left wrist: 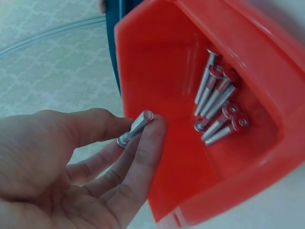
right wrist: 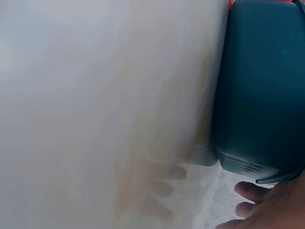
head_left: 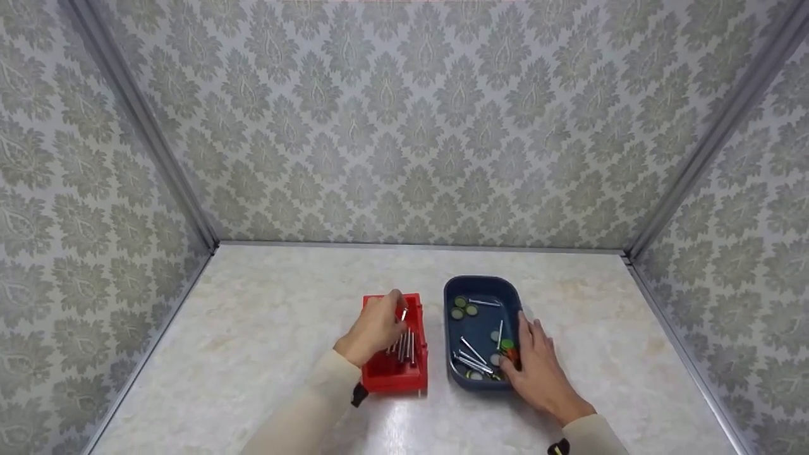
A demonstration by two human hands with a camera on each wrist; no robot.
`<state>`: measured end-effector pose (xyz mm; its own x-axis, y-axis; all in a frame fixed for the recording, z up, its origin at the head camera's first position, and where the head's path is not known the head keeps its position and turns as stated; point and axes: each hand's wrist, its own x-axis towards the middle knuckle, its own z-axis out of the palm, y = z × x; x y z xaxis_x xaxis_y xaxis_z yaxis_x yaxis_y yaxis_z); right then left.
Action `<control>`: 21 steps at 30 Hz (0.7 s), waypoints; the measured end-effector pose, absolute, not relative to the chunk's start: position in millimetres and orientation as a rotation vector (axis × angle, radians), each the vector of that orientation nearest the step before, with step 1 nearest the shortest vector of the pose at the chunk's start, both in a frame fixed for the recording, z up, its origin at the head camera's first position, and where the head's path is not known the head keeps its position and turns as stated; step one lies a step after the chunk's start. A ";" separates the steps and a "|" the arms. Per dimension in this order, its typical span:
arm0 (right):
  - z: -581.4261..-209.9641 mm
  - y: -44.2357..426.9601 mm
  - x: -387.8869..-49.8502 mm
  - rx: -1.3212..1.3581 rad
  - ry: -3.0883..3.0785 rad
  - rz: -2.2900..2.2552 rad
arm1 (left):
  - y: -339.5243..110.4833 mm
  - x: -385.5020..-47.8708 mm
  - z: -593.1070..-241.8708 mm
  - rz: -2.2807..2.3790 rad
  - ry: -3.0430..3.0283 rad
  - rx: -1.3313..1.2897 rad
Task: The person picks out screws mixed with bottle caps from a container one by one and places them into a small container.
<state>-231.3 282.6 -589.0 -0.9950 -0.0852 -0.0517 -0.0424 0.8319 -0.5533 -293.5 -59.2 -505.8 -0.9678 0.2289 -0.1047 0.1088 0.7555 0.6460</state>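
A silver bolt is pinched between the thumb and fingers of my left hand, over the red bin. Several more bolts lie in a loose pile inside that bin. To the right stands a dark blue box, its long side running away from me. My right hand holds the box's right wall, thumb over the rim on the inside and fingers outside. Near that thumb lies a small orange and green thing, partly hidden, so its kind is unclear.
Inside the blue box are several loose bolts and several round greenish discs. The pale table ends at patterned walls at the back and both sides. A narrow gap separates the bin and the box.
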 end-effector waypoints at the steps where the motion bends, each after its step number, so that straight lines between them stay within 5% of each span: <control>1: -589.6 282.7 -231.1 -0.108 2.941 -0.888 | -59.6 -294.2 -506.7 0.989 2.779 0.264; 21: -590.9 284.5 -233.4 -0.127 2.965 -0.900 | -56.0 -308.3 -510.9 0.775 2.848 0.295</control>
<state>-233.4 284.5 -590.9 -0.9958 -0.0899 -0.0145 -0.0666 0.8282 -0.5564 -308.3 -56.0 -510.9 -0.9650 0.2351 -0.1160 0.1439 0.8449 0.5152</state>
